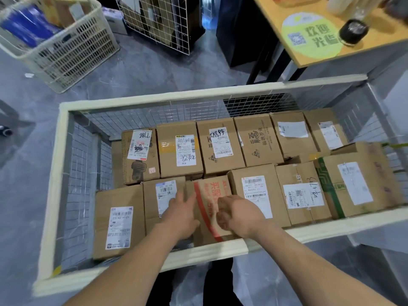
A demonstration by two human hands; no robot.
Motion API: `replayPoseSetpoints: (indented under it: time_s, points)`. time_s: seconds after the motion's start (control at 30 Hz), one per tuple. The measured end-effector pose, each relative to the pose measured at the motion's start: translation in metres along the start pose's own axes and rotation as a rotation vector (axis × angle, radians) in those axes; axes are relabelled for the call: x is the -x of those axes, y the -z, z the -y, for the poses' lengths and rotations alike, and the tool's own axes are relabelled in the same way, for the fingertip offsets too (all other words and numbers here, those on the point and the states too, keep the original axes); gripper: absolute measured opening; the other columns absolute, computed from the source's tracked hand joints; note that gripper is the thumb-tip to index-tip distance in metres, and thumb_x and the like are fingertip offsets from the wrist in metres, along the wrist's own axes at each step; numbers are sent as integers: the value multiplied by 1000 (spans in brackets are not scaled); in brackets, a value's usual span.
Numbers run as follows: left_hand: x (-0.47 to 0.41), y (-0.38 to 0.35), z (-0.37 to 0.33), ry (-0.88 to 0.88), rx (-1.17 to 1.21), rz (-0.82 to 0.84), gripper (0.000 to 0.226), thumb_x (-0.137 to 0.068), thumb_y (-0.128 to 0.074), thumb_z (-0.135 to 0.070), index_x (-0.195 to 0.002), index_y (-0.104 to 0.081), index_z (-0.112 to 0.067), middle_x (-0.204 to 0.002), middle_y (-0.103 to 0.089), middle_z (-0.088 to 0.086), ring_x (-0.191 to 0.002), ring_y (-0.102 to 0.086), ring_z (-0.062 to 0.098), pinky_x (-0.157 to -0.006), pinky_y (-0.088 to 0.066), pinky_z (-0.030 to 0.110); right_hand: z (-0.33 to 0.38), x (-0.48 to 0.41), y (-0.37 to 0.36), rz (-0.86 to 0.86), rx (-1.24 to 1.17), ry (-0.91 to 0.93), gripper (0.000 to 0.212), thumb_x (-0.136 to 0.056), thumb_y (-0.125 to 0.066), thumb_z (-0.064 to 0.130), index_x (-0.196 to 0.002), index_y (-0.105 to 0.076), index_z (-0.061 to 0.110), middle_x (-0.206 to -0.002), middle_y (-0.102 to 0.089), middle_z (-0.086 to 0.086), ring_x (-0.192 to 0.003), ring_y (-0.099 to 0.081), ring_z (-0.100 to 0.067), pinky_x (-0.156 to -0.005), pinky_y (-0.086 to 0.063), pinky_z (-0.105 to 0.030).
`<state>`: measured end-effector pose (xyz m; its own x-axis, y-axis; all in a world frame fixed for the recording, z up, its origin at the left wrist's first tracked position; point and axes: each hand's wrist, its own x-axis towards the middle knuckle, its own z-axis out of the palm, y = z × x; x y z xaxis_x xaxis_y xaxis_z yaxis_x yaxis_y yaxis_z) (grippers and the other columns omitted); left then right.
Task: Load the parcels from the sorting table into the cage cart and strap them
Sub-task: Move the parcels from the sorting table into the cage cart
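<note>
Red-printed parcel (pixel 208 192), lying flat in the near row of the cage cart (pixel 61 173), under both hands.
Left hand (pixel 181 209): fingers (pixel 185 196) straight, flat across the parcel's left edge and onto the white-labelled parcel (pixel 163 195) touching it. Right hand (pixel 238 214): fingers curled inward over the parcel's right half; whether they grip anything cannot be told, as the palm hides them. Other parcels packed edge to edge in two rows around it. Beyond the cart: plastic basket (pixel 66 51), wooden table (pixel 276 18).
</note>
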<state>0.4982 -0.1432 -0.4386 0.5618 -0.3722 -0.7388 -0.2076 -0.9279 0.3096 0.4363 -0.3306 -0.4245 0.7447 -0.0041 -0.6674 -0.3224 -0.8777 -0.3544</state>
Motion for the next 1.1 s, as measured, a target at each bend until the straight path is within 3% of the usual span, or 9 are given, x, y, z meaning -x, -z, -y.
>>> replayPoseSetpoints:
  time_s: [0.13, 0.23, 0.3, 0.37, 0.5, 0.57, 0.73, 1.0, 1.1]
  points:
    - [34, 39, -10, -81, -62, -127, 80, -91, -61, -38, -155, -14, -25, -162, 0, 6, -149, -4, 29, -115, -30, 48, 17, 40, 33, -260, -27, 19, 31, -95, -50, 31, -122, -52, 18, -114, -52, 0, -110, -52, -25, -85, -48, -36]
    - [61, 75, -25, -186, -100, -258, 77, -91, -60, -41, -154, -18, -24, -161, -9, 5, -149, -9, 24, -115, -29, 43, 32, 75, 61, -465, -39, -11, 39, -97, -51, 34, -132, -49, 17, -134, -49, -6, -125, -48, -32, -101, -43, -39]
    - [81, 100, -40, -286, -127, -331, 77, -93, -59, -44, -154, -19, -22, -161, -12, 6, -149, -10, 26, -118, -25, 42, 40, 102, 80, -558, -17, -58, 55, -101, -48, 40, -148, -39, 14, -157, -35, -11, -145, -30, -31, -118, -22, -32]
    - [98, 124, -60, -381, -157, -408, 80, -92, -58, -50, -155, -17, -21, -160, -14, 5, -148, -11, 25, -120, -23, 42, 44, 132, 99, -661, 12, -92, 64, -102, -46, 45, -155, -29, 14, -164, -23, -8, -152, -16, -25, -119, -8, -28]
    - [136, 160, -113, -634, -195, -587, 78, -91, -56, -55, -152, -24, -19, -157, -22, 1, -146, -18, 22, -119, -24, 40, 48, 197, 129, -947, 31, -153, 60, -99, -51, 46, -144, -45, 7, -151, -43, -13, -143, -35, -33, -114, -31, -41]
    - [157, 170, -144, -766, -219, -656, 77, -91, -54, -57, -151, -28, -16, -155, -26, 2, -145, -21, 23, -118, -26, 39, 45, 231, 142, -1050, 23, -199, 64, -96, -45, 51, -139, -49, 4, -147, -48, -16, -139, -41, -35, -110, -37, -45]
    - [203, 172, -222, -1016, -241, -734, 85, -86, -35, -67, -149, -35, -11, -154, -34, 9, -146, -26, 29, -113, -34, 50, 21, 317, 160, -1236, 32, -348, 74, -94, -38, 56, -144, -47, 2, -152, -44, -16, -144, -36, -34, -114, -33, -47]
    - [284, 125, -367, -1341, -282, -755, 82, -88, -38, -66, -144, -43, -6, -150, -42, 13, -143, -34, 34, -111, -38, 52, -57, 463, 150, -1490, 48, -586, 76, -93, -40, 55, -145, -45, 0, -153, -42, -18, -144, -37, -34, -114, -29, -44]
    - [316, 88, -429, -1453, -270, -736, 80, -88, -40, -64, -142, -46, -5, -148, -45, 14, -140, -38, 35, -110, -40, 50, -98, 520, 137, -1546, 61, -684, 76, -93, -41, 55, -144, -46, -1, -152, -43, -20, -142, -39, -35, -114, -35, -48]
